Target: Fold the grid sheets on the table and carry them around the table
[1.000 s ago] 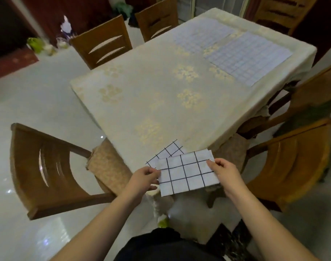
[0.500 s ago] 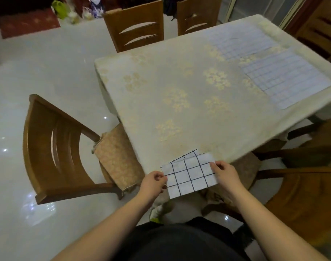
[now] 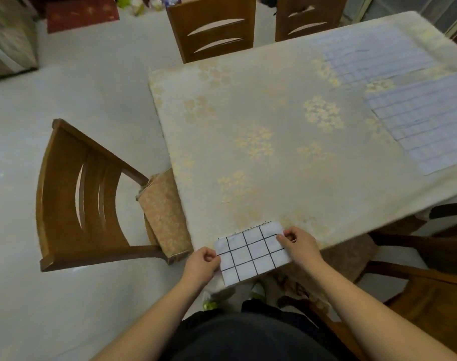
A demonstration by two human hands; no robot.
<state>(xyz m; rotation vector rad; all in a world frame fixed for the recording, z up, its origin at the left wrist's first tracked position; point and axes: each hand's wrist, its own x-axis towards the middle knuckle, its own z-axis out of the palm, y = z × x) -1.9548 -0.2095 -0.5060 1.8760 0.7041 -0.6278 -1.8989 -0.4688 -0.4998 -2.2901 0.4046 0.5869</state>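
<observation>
Your only view: head camera, wide-angle, looking forward and steeply down from above near table corner. Your forearms enter from bottom edge, close to lens. Far table end reaches upper right. No second view to share.

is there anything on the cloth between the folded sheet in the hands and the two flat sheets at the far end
Nothing visible. The folded white black-grid sheet, pinched by the left hand and right hand, and the two pale grid sheets are separated only by cream floral tablecloth.
</observation>
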